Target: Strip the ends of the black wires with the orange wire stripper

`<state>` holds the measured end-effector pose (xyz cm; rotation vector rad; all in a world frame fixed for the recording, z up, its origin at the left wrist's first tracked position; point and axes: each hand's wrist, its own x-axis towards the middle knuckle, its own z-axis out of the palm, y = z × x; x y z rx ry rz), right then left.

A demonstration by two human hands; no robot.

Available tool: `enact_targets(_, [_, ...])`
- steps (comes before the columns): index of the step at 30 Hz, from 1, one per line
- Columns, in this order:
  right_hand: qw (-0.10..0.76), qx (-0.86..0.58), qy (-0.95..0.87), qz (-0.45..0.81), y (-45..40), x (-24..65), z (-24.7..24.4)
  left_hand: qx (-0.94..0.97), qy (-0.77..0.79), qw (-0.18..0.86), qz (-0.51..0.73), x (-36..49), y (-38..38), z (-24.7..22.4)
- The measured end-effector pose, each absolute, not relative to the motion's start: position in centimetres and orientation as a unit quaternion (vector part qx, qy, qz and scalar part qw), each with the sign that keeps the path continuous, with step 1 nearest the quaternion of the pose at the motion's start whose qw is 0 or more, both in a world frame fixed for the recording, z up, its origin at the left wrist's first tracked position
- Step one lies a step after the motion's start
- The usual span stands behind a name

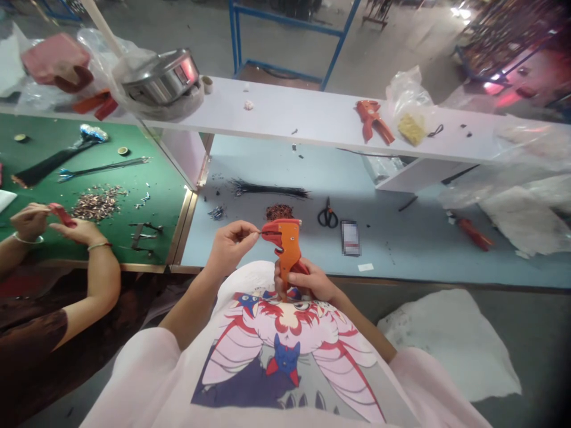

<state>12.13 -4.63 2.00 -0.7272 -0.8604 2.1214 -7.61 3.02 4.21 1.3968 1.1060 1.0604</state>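
left hand (229, 246) pinching thin wire (259, 233); right hand (303, 282) gripping orange wire stripper (285, 249)

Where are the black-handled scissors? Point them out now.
In the head view, the black-handled scissors lie on the pale blue tabletop, right of the orange wire stripper, beside a dark rectangular object.

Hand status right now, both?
Left hand: closed, pinching a thin wire.
Right hand: closed, gripping an orange wire stripper.
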Motion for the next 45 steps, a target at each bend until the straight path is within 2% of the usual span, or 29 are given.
enact_targets(15, [0.358,-0.273,-0.312,0.836,-4.2,11.4,1.4,0.573,0.475,0.508,0.434,-7.5,3.6,3.6])
enact_targets(24, [0.359,-0.346,-0.076,0.864,-2.6,11.8,-3.9,0.551,0.514,0.558,0.347,-3.5,6.9,-5.2])
enact_targets(30, [0.346,-0.37,-0.028,0.862,-3.1,12.3,-6.8,0.546,0.52,0.57,0.327,-2.1,6.5,-8.8])
enact_targets(40, [0.34,-0.353,-0.041,0.871,-3.3,12.2,-6.2,0.561,0.525,0.555,0.319,-3.4,5.8,-7.1])
enact_targets(45, [0.422,-0.319,-0.045,0.847,-3.3,12.0,-5.1,0.576,0.547,0.48,0.373,-4.7,5.4,-5.4])
